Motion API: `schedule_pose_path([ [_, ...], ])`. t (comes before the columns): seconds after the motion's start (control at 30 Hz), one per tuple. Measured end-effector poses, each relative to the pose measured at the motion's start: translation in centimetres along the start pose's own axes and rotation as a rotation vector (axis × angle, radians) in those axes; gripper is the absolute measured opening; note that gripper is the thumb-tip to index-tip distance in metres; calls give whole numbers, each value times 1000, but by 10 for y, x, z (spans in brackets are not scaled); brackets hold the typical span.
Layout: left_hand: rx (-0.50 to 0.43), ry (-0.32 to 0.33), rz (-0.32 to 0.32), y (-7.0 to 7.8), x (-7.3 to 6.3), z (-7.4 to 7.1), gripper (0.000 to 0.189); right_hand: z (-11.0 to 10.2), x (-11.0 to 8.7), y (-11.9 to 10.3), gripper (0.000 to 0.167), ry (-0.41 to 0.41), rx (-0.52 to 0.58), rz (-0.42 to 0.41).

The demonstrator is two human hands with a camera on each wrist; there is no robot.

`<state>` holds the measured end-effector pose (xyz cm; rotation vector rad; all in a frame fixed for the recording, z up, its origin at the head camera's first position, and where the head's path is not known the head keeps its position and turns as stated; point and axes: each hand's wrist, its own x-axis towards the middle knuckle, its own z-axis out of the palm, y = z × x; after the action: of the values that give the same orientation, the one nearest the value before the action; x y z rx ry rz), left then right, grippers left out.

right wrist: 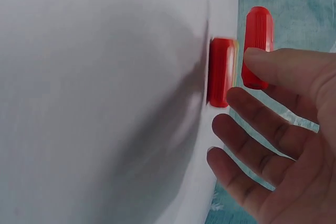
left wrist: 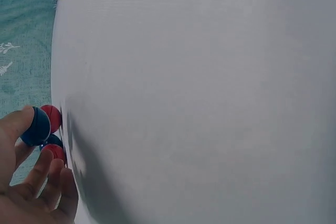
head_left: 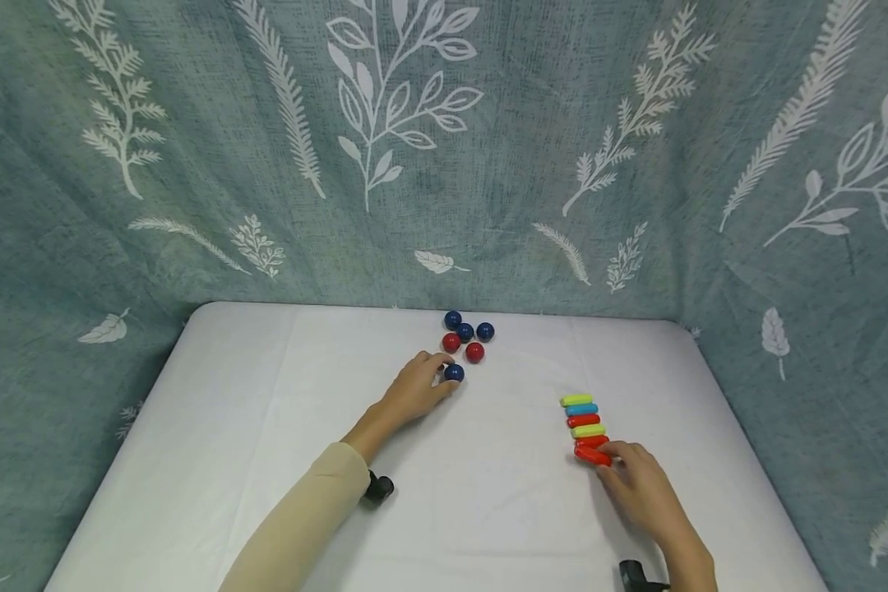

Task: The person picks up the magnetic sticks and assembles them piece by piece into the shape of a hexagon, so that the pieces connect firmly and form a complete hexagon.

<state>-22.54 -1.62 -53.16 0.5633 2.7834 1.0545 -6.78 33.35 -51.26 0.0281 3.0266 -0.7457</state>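
Note:
Between thumb and fingers, my left hand (head_left: 416, 388) pinches a dark blue ball (head_left: 455, 372), which the left wrist view shows raised off the cloth. Just beyond it sit two red balls (head_left: 474, 353) and several blue balls (head_left: 485, 331) in a loose cluster. On the right, my right hand (head_left: 642, 487) pinches a short red ribbed stick (right wrist: 258, 30) by its end, with the other fingers spread. The held stick is above the near end of a row of short sticks: a red stick (right wrist: 221, 72), a lime one (head_left: 588, 431), another red, a blue (head_left: 581, 409) and a lime.
A white cloth covers the table (head_left: 266, 427). Behind and beside it hangs a green leaf-patterned curtain (head_left: 488, 247). A black wrist camera (head_left: 380, 487) sits by the left sleeve, another (head_left: 634, 575) by the right wrist.

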Motion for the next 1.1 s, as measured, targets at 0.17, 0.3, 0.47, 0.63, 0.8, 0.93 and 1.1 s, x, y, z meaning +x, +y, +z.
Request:
schedule_pose_path([
  [0.17,-22,0,-4,-4,-14,-7,39,5,4,-14,31,-7,6,-28],
  [0.3,-44,4,-14,-8,-28,-13,39,13,9,-25,31,-4,17,-73],
  [0.47,-69,18,-26,-16,-47,-21,40,24,15,-41,28,-19,49,-156],
  [0.63,-97,35,-42,-26,-67,-30,41,32,24,-58,27,-49,63,-207],
  [0.8,-118,67,-51,-32,-86,-42,42,40,32,-71,29,-62,82,-239],
  [0.93,-127,107,-73,-38,-103,-50,42,47,39,-81,30,-65,99,-274],
  [1.1,-143,136,-91,-44,-122,-56,43,54,47,-93,29,-77,109,-307],
])
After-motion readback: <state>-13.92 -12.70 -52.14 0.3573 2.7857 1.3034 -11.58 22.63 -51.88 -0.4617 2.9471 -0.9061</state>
